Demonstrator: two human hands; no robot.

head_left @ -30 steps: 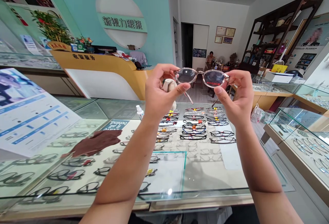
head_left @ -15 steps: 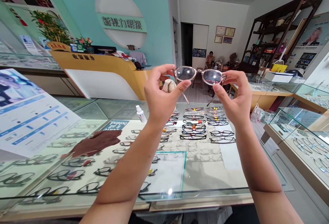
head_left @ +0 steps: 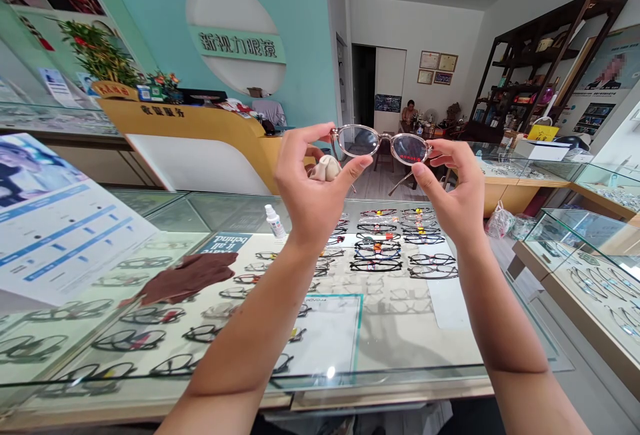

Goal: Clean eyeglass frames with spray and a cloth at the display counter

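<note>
I hold a pair of glasses [head_left: 383, 144] with a clear pinkish frame up at eye level, lenses facing away, temples unfolded toward me. My left hand [head_left: 311, 185] pinches the left end of the frame between thumb and forefinger and also keeps a small beige cloth [head_left: 325, 168] tucked in its fingers. My right hand [head_left: 453, 188] pinches the right end of the frame. Both hands hover above a glass counter [head_left: 400, 335].
Rows of spectacle frames [head_left: 395, 242] lie on and inside the counter. A small white spray bottle [head_left: 273, 221] and a brown cloth [head_left: 187, 276] rest on the glass. A printed leaflet [head_left: 55, 222] stands at left. A person sits far back by the doorway [head_left: 409, 115].
The glasses and both hands have shifted a little left and tilted, the right end dropping slightly. The grip stays the same.
</note>
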